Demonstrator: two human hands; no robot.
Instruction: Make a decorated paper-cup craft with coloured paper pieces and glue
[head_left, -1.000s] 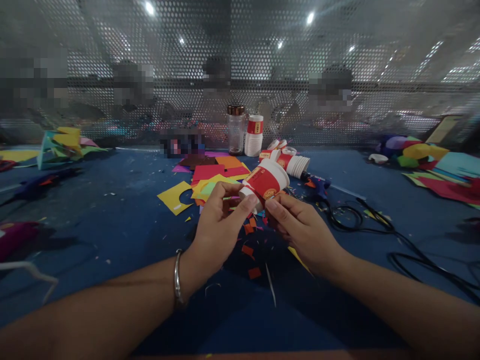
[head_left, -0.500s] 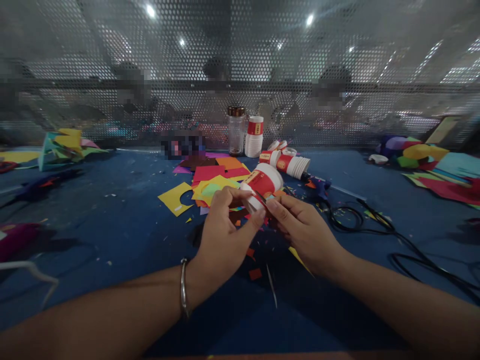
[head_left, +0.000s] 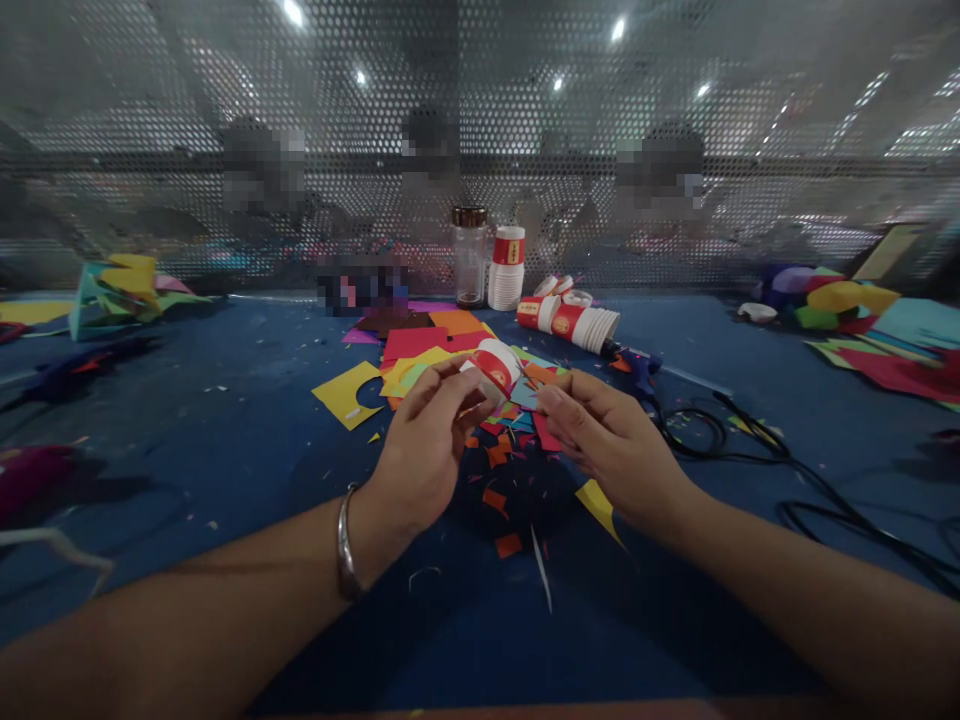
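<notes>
My left hand (head_left: 427, 445) is closed around a red and white paper cup (head_left: 495, 362), which is held tilted above the coloured paper. To its right, my right hand (head_left: 619, 445) has thumb and forefinger pinched together, slightly apart from the cup. Whatever sits in that pinch is too small and dark to name. Beneath both hands lie coloured paper sheets (head_left: 415, 343) and scattered orange scraps (head_left: 495, 500). A yellow sheet with a round cut-out (head_left: 341, 395) lies left of the pile.
Behind the pile stand a glass jar (head_left: 470, 260) and a stack of paper cups (head_left: 507, 270). More cups (head_left: 577, 325) lie on their sides near a glue gun (head_left: 637, 370) with a black cable (head_left: 697, 460). Another glue gun (head_left: 67, 378) lies left. A perforated metal screen (head_left: 480, 130) rises behind.
The cup has turned and shifted left and down with my left hand. My right hand's fingers have separated from it, leaving a gap between the hands.
</notes>
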